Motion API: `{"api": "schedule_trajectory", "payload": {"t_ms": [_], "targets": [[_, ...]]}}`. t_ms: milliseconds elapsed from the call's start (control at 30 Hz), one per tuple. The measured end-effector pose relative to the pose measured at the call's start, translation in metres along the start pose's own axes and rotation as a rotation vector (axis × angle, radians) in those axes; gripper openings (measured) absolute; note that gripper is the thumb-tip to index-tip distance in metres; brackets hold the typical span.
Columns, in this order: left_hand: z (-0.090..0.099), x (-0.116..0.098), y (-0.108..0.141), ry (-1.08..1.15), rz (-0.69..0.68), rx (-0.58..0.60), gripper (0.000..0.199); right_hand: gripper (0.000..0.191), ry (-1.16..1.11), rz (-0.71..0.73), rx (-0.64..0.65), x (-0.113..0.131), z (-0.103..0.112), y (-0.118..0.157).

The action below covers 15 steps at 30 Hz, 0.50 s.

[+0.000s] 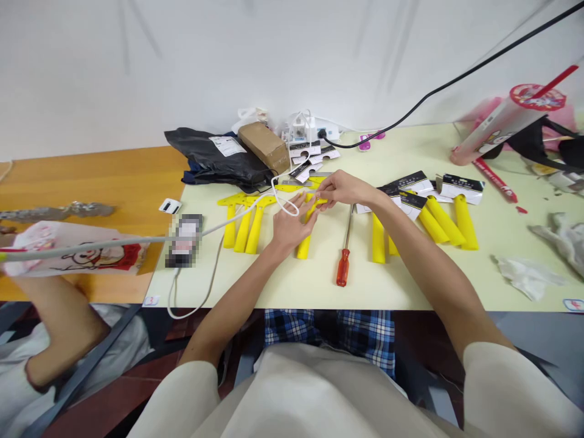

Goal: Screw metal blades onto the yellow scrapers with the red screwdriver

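- My left hand [291,226] is closed round a yellow T-shaped plastic tool [302,248], its handle end toward me, over the pale table [292,292].
- My right hand [338,187] is at the tool's head, fingertips drawn together; cannot tell what lies between them.
- Metal screwdriver with clear red handle [344,261]: on the table, right of the tool.
- Three similar yellow tools [243,234]: side by side, left of my left hand.
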State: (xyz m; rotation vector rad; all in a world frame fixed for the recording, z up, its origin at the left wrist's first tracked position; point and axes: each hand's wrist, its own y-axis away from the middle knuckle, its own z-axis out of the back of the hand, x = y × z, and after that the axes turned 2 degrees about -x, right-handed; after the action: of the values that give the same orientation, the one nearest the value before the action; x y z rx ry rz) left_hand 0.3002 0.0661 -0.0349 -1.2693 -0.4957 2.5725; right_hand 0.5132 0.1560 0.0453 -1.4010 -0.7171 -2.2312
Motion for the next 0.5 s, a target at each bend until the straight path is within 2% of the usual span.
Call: {"api": "schedule_trajectory", "payload": {"t_ms": [100,200,267,500], "targets": [[-0.002,0.001,0.002,-0.12,-0.023,0.04,0.037,0.01,-0.001,-0.005,-0.026,0.0,-0.002,-0.002],[-0.003,0.001,0.003,-0.06,-0.002,0.065,0.039,0.009,0.024,0.009,-0.062,0.001,-0.004,-0.002],[-0.004,0.001,0.003,0.067,0.023,0.084,0.042,0.006,0.075,0.036,-0.078,0.004,-0.005,-0.001],[-0.011,-0.003,0.004,0.631,0.25,0.118,0.049,0.039,0.303,0.222,-0.117,0.013,-0.01,0.006]]}}
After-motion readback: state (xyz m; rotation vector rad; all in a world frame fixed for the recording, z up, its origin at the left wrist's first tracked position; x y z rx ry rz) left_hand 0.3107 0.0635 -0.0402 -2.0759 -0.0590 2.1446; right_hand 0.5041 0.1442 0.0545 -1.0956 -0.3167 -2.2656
